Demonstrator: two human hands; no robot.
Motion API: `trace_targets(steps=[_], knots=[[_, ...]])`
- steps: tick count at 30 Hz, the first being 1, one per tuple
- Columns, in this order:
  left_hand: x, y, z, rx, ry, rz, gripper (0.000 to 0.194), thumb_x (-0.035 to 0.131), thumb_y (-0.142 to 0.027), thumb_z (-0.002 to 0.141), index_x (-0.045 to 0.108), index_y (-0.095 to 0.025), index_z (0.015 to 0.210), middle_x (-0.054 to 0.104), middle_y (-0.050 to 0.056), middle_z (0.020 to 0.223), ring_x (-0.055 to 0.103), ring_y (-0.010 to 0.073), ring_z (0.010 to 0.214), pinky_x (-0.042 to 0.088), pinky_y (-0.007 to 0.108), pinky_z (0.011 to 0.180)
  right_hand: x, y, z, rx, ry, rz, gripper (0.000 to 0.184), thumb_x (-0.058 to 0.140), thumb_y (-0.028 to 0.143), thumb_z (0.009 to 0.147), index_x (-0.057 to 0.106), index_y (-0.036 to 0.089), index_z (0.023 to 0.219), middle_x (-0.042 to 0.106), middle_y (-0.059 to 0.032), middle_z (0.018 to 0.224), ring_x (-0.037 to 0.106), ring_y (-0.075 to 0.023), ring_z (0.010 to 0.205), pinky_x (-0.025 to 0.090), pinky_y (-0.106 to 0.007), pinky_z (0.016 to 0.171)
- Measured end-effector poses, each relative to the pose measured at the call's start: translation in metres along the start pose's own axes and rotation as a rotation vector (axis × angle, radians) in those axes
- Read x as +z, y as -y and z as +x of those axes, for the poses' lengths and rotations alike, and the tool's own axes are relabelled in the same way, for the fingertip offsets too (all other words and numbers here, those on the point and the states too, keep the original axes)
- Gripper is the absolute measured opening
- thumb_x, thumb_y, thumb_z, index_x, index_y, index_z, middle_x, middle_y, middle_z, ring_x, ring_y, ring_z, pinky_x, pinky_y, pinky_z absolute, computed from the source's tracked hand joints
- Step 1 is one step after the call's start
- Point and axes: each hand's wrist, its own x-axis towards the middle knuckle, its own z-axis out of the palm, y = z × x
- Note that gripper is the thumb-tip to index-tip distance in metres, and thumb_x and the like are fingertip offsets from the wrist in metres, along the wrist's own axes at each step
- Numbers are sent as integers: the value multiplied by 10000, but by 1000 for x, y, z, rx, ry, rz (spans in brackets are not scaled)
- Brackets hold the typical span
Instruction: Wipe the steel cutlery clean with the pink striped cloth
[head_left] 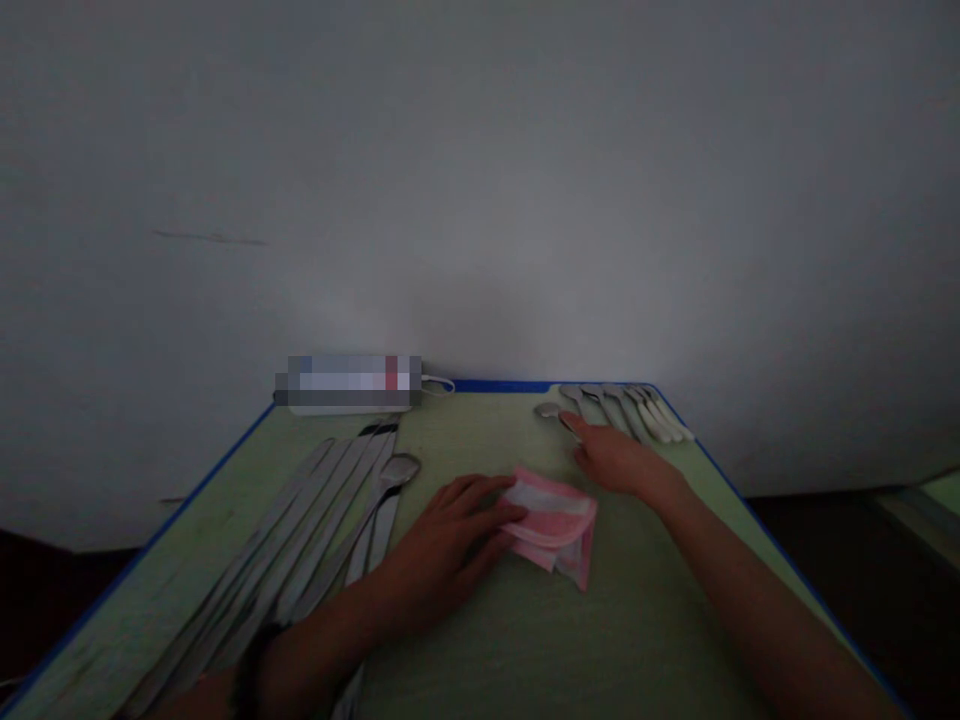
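Left forearm (330,635) is held across a long-handled spoon (400,469), nine o'clock from the pink-and-white cloth (555,522), which is best steadied lightly by the unclenched left hand (448,543) touching it; at twelve o'clock, another spoon (547,410) is pinched by the right hand (611,456).

Left hand (457,530): palm down, fingers loosely extended. Right hand (611,458): farther forward, fingers closed in a pinch.

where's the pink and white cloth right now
In the head view, the pink and white cloth lies on the green tabletop, just right of centre, with the left hand touching its left edge and the right hand beyond it.
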Motion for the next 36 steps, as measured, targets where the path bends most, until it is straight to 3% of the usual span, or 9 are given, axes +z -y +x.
trace_targets(steps=[4, 10, 14, 17, 36], knots=[[1, 0, -1, -10, -14, -5, 305, 438, -249, 911, 547, -279, 1194, 442, 54, 1358, 394, 236, 1221, 331, 452, 1018, 5, 3, 2, -31, -47, 32, 606, 381, 181, 828, 203, 222, 1406, 590, -138, 1153, 573, -230, 1004, 386, -333, 819], [1, 2, 0, -15, 14, 17, 308, 432, -252, 914, 533, -288, 1203, 425, 39, 1370, 384, 225, 1228, 326, 432, 1027, 2, 8, 1, 65, -133, -83, 501, 434, 246, 818, 377, 222, 1315, 591, -140, 1137, 582, -270, 974, 417, -359, 765], [1, 2, 0, -10, 26, 27, 314, 423, -246, 916, 523, -283, 1211, 421, 46, 1369, 376, 226, 1230, 324, 436, 1026, 0, 12, 1, 151, -93, -150, 363, 436, 316, 828, 545, 159, 1137, 634, -169, 999, 603, -306, 912, 437, -388, 709], [1, 2, 0, -3, 31, 24, 316, 434, -239, 909, 523, -281, 1210, 430, 52, 1357, 382, 228, 1223, 323, 442, 1025, 2, 14, 3, 232, -63, -189, 369, 402, 375, 844, 619, 111, 985, 629, -218, 950, 609, -337, 886, 445, -417, 681], [3, 3, 0, 12, 37, 68, 314, 433, -228, 910, 509, -277, 1211, 412, 48, 1361, 374, 218, 1222, 331, 428, 1020, 10, 12, 7, 250, -10, -177, 461, 291, 372, 876, 647, 85, 934, 641, -229, 956, 621, -321, 904, 458, -405, 716]])
